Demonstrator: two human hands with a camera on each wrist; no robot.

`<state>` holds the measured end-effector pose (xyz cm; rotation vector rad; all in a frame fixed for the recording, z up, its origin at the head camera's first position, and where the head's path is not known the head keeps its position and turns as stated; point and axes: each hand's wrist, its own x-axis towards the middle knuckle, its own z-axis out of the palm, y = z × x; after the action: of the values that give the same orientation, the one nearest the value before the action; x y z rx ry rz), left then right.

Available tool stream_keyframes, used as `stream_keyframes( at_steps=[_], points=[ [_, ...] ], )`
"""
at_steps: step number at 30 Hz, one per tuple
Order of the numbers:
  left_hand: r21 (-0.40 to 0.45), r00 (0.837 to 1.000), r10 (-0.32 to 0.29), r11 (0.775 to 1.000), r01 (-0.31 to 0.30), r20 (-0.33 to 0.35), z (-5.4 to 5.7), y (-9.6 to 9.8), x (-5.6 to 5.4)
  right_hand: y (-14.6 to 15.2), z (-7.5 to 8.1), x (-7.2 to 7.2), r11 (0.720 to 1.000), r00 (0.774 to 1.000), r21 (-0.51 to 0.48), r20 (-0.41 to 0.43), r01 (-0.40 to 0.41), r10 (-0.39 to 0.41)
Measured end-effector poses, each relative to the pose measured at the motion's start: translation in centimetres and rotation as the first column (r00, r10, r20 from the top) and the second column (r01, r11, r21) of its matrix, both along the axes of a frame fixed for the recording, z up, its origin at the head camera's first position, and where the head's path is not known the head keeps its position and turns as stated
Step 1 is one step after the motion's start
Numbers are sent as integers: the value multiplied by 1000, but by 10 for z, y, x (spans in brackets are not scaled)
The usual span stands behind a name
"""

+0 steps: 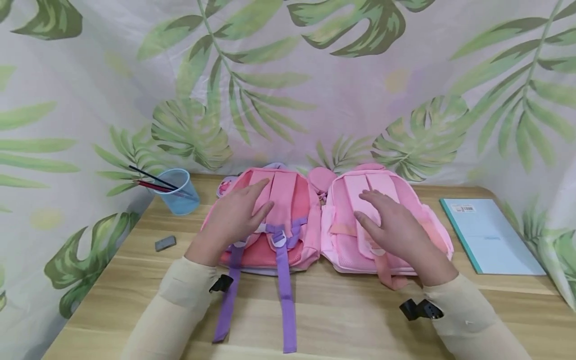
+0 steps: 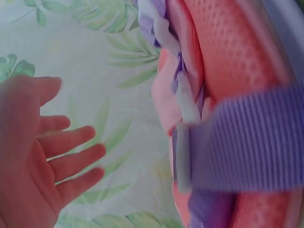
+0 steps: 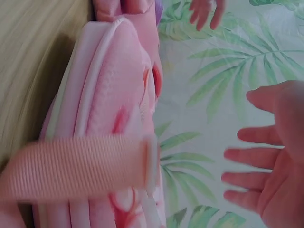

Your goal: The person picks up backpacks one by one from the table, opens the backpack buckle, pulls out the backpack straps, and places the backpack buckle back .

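Two small backpacks lie side by side on the table, their shoulder straps facing up. The left one is coral pink (image 1: 288,200) with purple webbing straps (image 1: 285,300) trailing toward the front edge. The lighter pink backpack (image 1: 346,250) has a peach webbing strap (image 1: 384,270). My left hand (image 1: 236,212) hovers above the left backpack, fingers extended and holding nothing. In the left wrist view that hand (image 2: 52,152) is apart from the bag. My right hand (image 1: 398,227) is over the lighter backpack, fingers straight. A gap separates this hand (image 3: 266,156) from the bag in the right wrist view.
A blue translucent cup (image 1: 180,195) with pencils stands at the back left, and a grey eraser-like block (image 1: 165,243) lies nearer. A light blue notebook (image 1: 490,237) rests at the right. Behind the wooden table (image 1: 342,315) hangs a leaf-print cloth (image 1: 270,90). A round pink pouch (image 1: 321,180) sits between the bags.
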<state>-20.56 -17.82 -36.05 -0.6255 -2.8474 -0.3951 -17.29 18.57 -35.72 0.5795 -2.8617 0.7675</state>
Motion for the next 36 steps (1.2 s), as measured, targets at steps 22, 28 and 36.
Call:
stream_keyframes(
  at_steps=[22, 28, 36],
  points=[
    [97, 994, -43, 995, 33, 101, -5, -34, -2, -53, -11, -25, 976, 981, -117, -91, -183, 173],
    [102, 985, -67, 993, 51, 159, -13, -45, -5, -66, -16, -27, 973, 981, -130, -75, -189, 180],
    [133, 959, -137, 985, 106, 250, -19, -53, -11, -89, -25, -34, 972, 980, -138, 24, -190, 195]
  ],
)
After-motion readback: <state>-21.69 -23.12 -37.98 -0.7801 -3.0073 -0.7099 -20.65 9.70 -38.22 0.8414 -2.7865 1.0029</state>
